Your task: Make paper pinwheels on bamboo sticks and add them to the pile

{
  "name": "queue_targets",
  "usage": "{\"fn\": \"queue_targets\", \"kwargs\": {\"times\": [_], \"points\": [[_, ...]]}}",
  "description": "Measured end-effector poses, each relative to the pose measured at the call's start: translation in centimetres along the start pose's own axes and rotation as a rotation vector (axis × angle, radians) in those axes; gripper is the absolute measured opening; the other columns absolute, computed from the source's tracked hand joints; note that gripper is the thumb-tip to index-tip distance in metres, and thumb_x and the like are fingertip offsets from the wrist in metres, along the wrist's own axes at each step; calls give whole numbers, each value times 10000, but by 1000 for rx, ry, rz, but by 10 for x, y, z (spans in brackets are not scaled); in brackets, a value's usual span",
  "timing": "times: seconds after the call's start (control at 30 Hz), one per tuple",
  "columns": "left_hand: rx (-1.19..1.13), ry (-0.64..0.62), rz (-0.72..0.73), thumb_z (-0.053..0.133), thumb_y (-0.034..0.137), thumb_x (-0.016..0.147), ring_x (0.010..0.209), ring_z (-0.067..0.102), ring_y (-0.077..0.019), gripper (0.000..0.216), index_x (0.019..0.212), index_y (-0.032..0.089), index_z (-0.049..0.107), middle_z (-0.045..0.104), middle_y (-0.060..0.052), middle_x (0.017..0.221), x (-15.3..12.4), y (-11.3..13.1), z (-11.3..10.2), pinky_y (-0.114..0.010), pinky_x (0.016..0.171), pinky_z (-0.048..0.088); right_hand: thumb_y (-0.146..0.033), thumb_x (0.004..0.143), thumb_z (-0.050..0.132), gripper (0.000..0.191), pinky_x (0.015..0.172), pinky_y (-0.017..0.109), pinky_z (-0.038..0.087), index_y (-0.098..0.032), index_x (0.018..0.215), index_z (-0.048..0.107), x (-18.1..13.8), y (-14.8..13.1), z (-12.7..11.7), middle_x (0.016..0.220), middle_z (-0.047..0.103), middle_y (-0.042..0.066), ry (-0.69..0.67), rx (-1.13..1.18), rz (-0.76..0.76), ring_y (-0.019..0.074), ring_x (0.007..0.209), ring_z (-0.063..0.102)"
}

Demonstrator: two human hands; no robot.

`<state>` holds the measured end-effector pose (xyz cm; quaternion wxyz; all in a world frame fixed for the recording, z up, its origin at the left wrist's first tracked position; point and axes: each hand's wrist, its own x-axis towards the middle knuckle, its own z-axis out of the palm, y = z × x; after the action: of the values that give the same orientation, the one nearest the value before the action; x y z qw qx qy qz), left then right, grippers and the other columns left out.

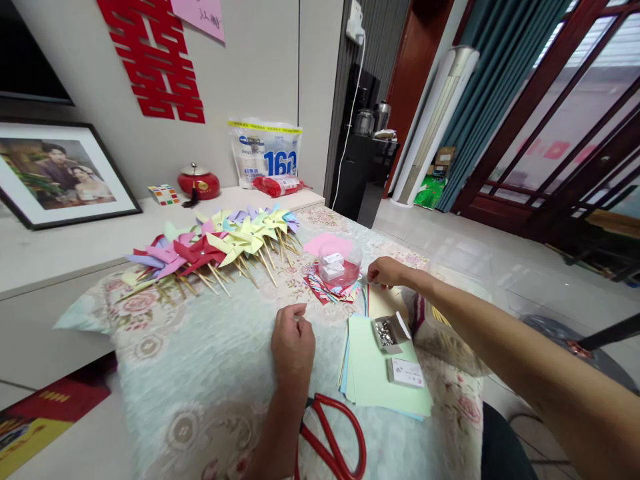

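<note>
My left hand (292,340) rests on the light cloth-covered table (210,360), fingers curled in a pinch; what they hold is too small to name. My right hand (387,272) reaches forward to the far end of a stack of coloured paper sheets (380,373), fingers pinched at a tan sheet's edge (383,300). An open small box of metal pins (387,331) and its lid (406,372) lie on the green top sheet. A clear plastic tub (340,263) sits on patterned paper squares just left of my right hand.
A row of several finished paper pinwheels (220,243) on wooden sticks lies across the table's far left. Red-handled scissors (333,437) lie near my left wrist. A bag of sticks (440,333) sits at the table's right edge. A framed photo (55,173) leans on the sideboard.
</note>
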<state>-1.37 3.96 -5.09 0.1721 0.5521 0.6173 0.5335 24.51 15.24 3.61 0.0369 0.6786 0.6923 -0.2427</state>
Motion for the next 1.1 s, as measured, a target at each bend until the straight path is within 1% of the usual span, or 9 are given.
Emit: {"fn": "queue_targets", "kwargs": {"times": [0.1,0.3,0.47,0.63,0.73,0.93,1.1], "points": [[-2,-5,-3,446,96,770,894,667,-242,248,917,176,630,692,-87,928,0,0,0,-367,828,522,-25,734,601,237,489,156,500,-152,871,748,3,4,1,653,710,14,-16,16,-15,130,582,695],[1,-11,-17,451,86,765,876,666,-239,252,916,178,631,687,-80,911,0,0,0,-364,818,522,-58,703,613,214,491,171,510,-164,829,749,1,6,-1,687,731,14,-36,22,-42,138,595,698],[-1,-13,-9,462,80,765,870,664,-227,254,922,187,630,685,-67,912,0,-1,0,-350,811,518,-81,683,635,182,492,172,490,-157,808,743,0,3,-1,649,715,12,-49,-5,-53,139,594,681],[1,-22,-19,462,76,764,886,662,-229,254,925,181,628,684,-72,928,1,-1,0,-346,800,514,-97,676,641,155,516,187,449,-159,773,744,-2,-2,1,601,693,1,-18,-91,-100,144,587,654],[-2,-35,-30,464,81,767,896,660,-233,250,932,176,626,683,-78,937,1,0,0,-344,791,512,-73,669,622,179,544,194,424,-162,764,745,-6,-4,-1,615,701,0,17,-148,-133,148,615,651],[-1,-40,-47,466,85,764,836,654,-226,254,936,175,631,676,-74,917,1,1,-1,-348,771,506,-70,733,572,206,573,206,425,-147,825,740,-9,-1,-7,613,704,6,55,-191,-124,143,598,650],[-5,-42,-49,467,83,761,824,650,-223,248,925,178,627,673,-70,909,1,0,0,-344,753,503,-88,791,577,177,573,221,459,-135,881,721,-3,5,-5,643,704,1,36,-179,-113,136,579,658]]}}
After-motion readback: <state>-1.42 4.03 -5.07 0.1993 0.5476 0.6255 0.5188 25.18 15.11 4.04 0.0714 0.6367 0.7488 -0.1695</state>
